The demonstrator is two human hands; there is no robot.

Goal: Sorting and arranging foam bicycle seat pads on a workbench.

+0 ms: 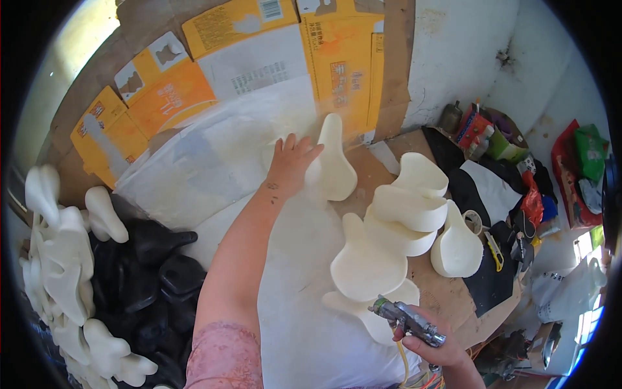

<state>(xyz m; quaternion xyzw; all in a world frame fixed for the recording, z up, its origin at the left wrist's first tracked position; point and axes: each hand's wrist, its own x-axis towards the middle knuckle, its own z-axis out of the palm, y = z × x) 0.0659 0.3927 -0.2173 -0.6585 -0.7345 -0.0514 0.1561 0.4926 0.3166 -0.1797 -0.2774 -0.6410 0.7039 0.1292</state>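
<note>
My left hand [291, 163] reaches far forward, fingers spread and palm down over the pale covering. Its thumb side is right beside an upright cream saddle-shaped foam pad [337, 165]; whether they touch I cannot tell. In my right hand [435, 343], low on the right, is a metal spray gun [408, 319] with a hose hanging from it. The gun's nozzle points up and left, in front of a cream pad [376, 319]. Just beyond lie several more cream pads [372, 266], overlapping in a pile, with one pad [457, 246] along its right side.
Cream pads [68, 279] and black saddle-shaped pieces [152, 292] are heaped at the left. Flattened yellow cartons [343, 71] line the back. On the right are a yellow utility knife [495, 251], a tape roll [472, 222], black sheet material [483, 285] and bottles.
</note>
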